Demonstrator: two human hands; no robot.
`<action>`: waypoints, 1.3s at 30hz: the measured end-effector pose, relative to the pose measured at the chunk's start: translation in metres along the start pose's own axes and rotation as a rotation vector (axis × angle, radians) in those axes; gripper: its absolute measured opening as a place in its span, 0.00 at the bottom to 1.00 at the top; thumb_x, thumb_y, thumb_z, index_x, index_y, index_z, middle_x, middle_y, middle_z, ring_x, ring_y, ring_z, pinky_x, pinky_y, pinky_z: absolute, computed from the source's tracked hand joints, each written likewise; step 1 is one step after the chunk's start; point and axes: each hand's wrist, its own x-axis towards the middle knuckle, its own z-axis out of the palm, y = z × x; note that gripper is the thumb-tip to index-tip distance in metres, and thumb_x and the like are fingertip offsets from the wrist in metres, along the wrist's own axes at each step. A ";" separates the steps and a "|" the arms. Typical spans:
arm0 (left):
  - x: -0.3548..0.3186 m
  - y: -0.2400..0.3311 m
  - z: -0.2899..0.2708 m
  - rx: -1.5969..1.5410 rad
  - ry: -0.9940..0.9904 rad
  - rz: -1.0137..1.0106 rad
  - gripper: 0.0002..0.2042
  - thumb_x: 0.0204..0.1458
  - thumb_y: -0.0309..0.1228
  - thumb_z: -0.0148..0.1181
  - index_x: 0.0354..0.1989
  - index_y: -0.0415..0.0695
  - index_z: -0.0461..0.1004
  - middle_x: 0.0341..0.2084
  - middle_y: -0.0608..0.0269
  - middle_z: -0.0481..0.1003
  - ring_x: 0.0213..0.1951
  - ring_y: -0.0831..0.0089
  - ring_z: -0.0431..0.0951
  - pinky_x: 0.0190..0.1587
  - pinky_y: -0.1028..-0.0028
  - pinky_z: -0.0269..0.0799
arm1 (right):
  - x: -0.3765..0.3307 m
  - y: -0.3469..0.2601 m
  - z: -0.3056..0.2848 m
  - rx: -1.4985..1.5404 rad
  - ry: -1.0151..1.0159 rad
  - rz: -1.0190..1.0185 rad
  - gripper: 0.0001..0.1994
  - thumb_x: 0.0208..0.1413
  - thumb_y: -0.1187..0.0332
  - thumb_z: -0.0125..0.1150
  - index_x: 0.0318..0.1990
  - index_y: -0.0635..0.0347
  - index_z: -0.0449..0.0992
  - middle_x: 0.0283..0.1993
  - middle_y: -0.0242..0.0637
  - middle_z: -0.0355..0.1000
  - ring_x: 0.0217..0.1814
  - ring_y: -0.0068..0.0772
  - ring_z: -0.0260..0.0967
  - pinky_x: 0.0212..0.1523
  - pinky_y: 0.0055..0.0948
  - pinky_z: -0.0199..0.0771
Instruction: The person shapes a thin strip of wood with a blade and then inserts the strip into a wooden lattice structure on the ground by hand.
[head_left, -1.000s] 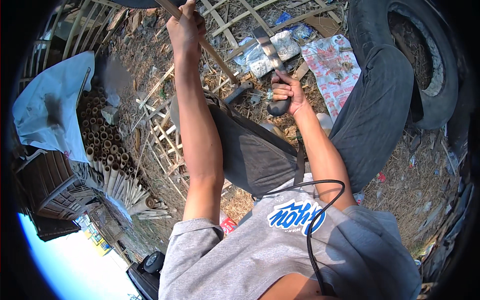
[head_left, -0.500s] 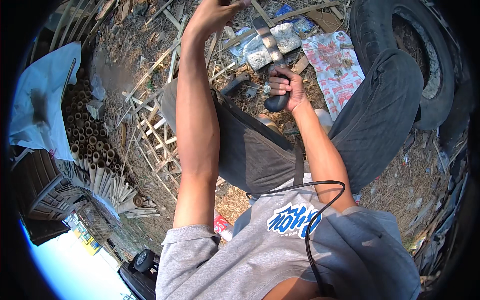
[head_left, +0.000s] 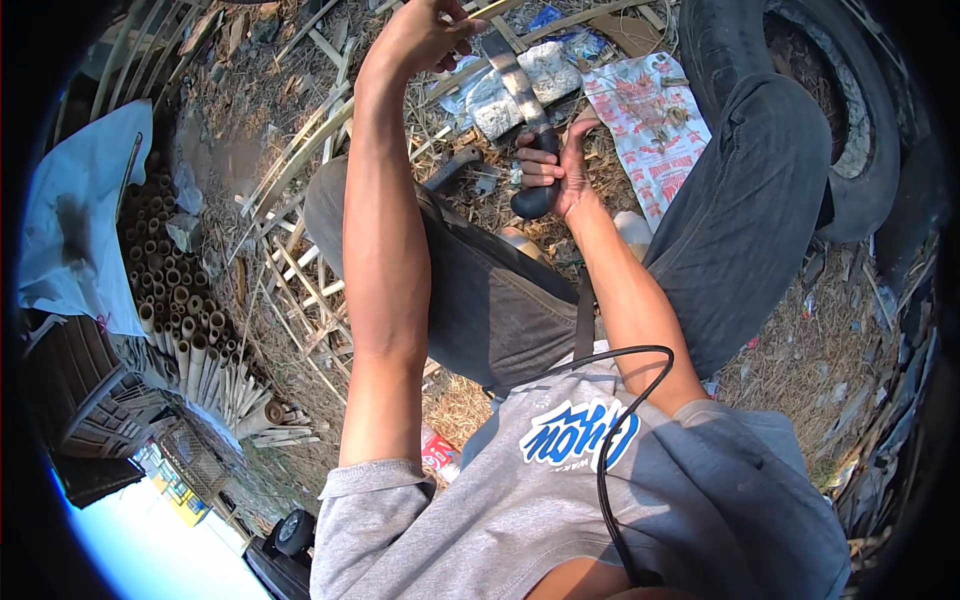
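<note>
One long, square-tipped knife [head_left: 516, 86] (black, bulb-ended handle [head_left: 533, 204]) in the right hand [head_left: 567, 174].

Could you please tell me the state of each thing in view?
Left hand: fingers bent, at a pale strip; hold unclear
Right hand: grip closed round the knife's black handle
Knife: blade bare, over the white block
Patterned sheet: spread out, partly littered
Tyre: on its side, partly hidden
Bamboo tubes: stacked, open ends showing
</note>
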 end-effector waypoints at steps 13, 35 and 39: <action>0.005 -0.002 0.062 0.425 -0.430 0.016 0.38 0.38 0.67 0.69 0.26 0.33 0.80 0.20 0.53 0.75 0.24 0.62 0.74 0.29 0.61 0.70 | -0.006 -0.007 -0.016 -0.135 -0.027 0.006 0.41 0.36 0.33 0.67 0.46 0.63 0.71 0.20 0.16 0.54 0.15 0.07 0.50 0.18 0.12 0.56; 0.003 -0.013 0.011 0.464 -0.607 -0.309 0.19 0.60 0.49 0.56 0.44 0.47 0.81 0.21 0.70 0.72 0.17 0.77 0.66 0.18 0.71 0.60 | -0.010 0.040 0.049 -1.175 0.901 -0.364 0.34 0.55 0.27 0.48 0.26 0.53 0.64 0.13 0.22 0.54 0.10 0.15 0.50 0.11 0.21 0.51; -0.012 -0.007 -0.003 0.359 -0.527 -0.315 0.17 0.61 0.48 0.57 0.46 0.49 0.82 0.16 0.73 0.64 0.16 0.80 0.59 0.17 0.73 0.52 | -0.011 0.033 0.066 -1.082 0.984 -0.485 0.35 0.57 0.28 0.47 0.26 0.57 0.65 0.13 0.25 0.56 0.10 0.18 0.54 0.11 0.25 0.56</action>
